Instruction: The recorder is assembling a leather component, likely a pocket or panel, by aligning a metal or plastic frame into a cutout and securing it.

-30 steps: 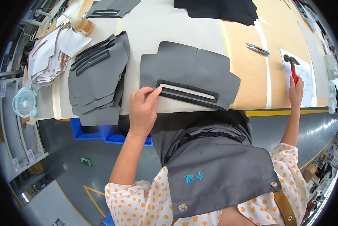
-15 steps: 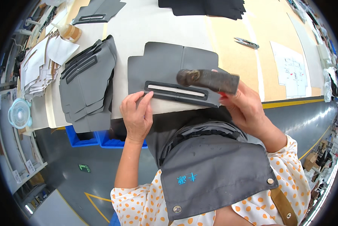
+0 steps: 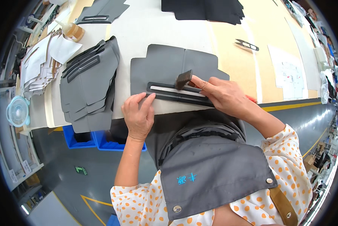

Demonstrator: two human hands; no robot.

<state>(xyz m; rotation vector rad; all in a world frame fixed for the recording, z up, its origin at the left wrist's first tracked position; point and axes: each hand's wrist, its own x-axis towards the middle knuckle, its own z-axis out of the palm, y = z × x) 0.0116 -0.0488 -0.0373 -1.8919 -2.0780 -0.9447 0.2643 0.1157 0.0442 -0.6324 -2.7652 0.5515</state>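
Note:
A hammer is in my right hand [image 3: 228, 95], its dark worn head [image 3: 184, 79] low over the slotted frame; whether they touch I cannot tell. Behind the hand shows a red bit of its handle. The black slotted frame [image 3: 176, 96] lies along the near edge of a grey cut panel [image 3: 163, 62], pale material visible through its slot. My left hand [image 3: 138, 116] rests at the frame's left end, fingers apart, fingertips on the panel's near edge, holding nothing.
Left of the panel lies a stack of grey panels [image 3: 82, 86], beside white cut sheets [image 3: 41, 67] and a glue bottle [image 3: 74, 31]. Thread snips [image 3: 247, 45] and a printed drawing sheet [image 3: 287, 71] lie to the right. Black panels [image 3: 203, 9] sit at the far edge. Blue bins [image 3: 101, 141] stand below the table.
My right hand has brought the hammer down and turned it, from raised above the panel to low over the slotted frame. My left hand stays at the frame's left end.

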